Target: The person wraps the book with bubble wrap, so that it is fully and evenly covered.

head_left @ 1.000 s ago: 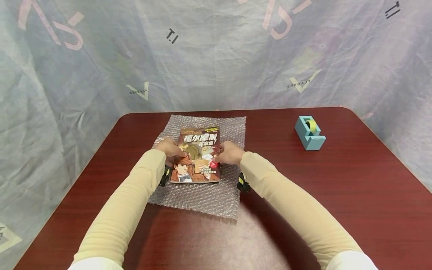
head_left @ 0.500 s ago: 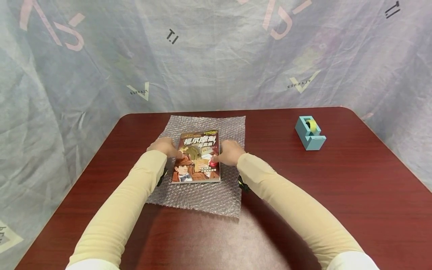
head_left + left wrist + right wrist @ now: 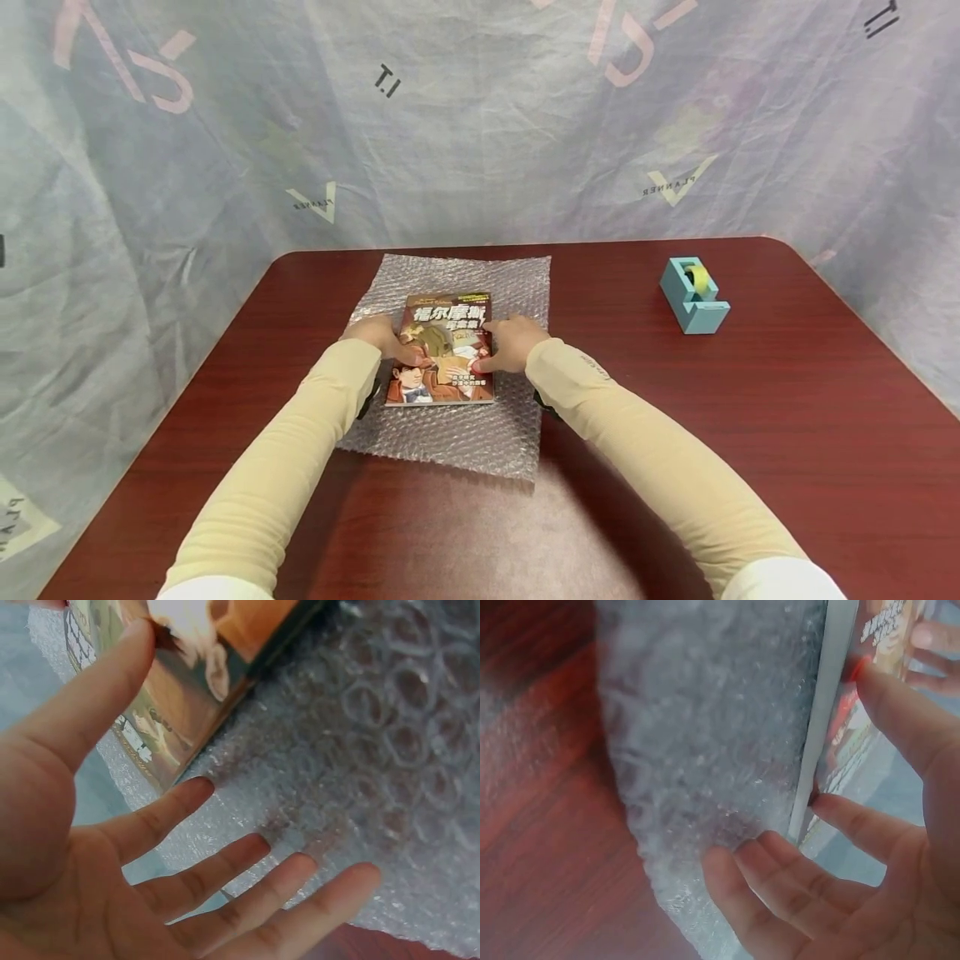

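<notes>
A paperback book [image 3: 447, 346] with an illustrated brown and red cover lies face up on a sheet of bubble wrap [image 3: 450, 442]. At its left side, my left hand [image 3: 381, 337] rests its thumb on the cover. In the left wrist view, the other fingers [image 3: 225, 874] of that hand are spread, reaching over the bubble wrap beside the book. My right hand [image 3: 517, 342] is at the opposite side, its thumb touching the cover and its index fingertip right at the book's edge. Its remaining fingers [image 3: 757, 881] extend over the bubble wrap in the right wrist view.
A light blue tape dispenser [image 3: 693, 298] with a yellow roll stands at the back right of the dark red table [image 3: 615, 292]. Behind the table hangs a pale grey printed cloth [image 3: 480, 150]. Bubble wrap extends past the book on all sides.
The book has shifted slightly toward me and now lies flat on the bubble wrap. Both hands have loosened around its sides, while their thumbs stay on the cover. The tape dispenser has not moved.
</notes>
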`<state>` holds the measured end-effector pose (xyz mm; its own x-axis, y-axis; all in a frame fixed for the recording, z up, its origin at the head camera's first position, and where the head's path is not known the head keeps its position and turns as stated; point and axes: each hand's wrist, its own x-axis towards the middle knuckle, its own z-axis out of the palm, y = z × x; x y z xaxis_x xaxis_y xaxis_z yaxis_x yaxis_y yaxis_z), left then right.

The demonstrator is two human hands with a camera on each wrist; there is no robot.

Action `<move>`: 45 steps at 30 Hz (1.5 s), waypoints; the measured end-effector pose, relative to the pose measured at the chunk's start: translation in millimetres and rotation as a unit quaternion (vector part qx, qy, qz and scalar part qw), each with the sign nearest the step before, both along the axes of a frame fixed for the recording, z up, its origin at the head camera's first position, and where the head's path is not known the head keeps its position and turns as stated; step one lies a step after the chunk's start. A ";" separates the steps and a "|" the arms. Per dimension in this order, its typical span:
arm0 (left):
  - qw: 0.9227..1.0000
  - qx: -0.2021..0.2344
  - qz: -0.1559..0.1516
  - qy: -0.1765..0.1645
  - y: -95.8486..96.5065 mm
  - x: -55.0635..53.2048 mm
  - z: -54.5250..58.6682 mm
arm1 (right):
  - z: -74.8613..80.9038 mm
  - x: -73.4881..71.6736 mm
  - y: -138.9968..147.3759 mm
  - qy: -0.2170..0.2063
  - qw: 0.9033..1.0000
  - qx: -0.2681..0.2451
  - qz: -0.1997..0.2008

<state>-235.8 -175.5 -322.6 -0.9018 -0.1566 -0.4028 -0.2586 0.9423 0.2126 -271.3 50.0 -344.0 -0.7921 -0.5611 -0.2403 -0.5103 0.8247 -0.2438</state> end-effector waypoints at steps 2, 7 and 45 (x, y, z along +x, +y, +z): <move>1.000 0.000 0.000 0.007 4.7 5.1 3.4 | 0.8 -1.0 1.5 0.003 1.000 0.004 0.002; 1.000 -0.005 0.005 0.012 15.2 11.0 6.9 | 4.1 -0.6 9.1 -0.007 1.000 0.001 0.002; 0.995 -0.058 -0.076 0.027 87.5 -12.2 -6.1 | 6.0 -5.1 98.8 -0.041 0.998 -0.035 -0.017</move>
<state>-248.0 -88.0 -328.7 -0.9383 -0.0592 -0.3408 -0.1020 0.9888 0.1090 -276.4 148.9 -338.0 -0.7904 -0.5516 -0.2665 -0.4583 0.8211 -0.3403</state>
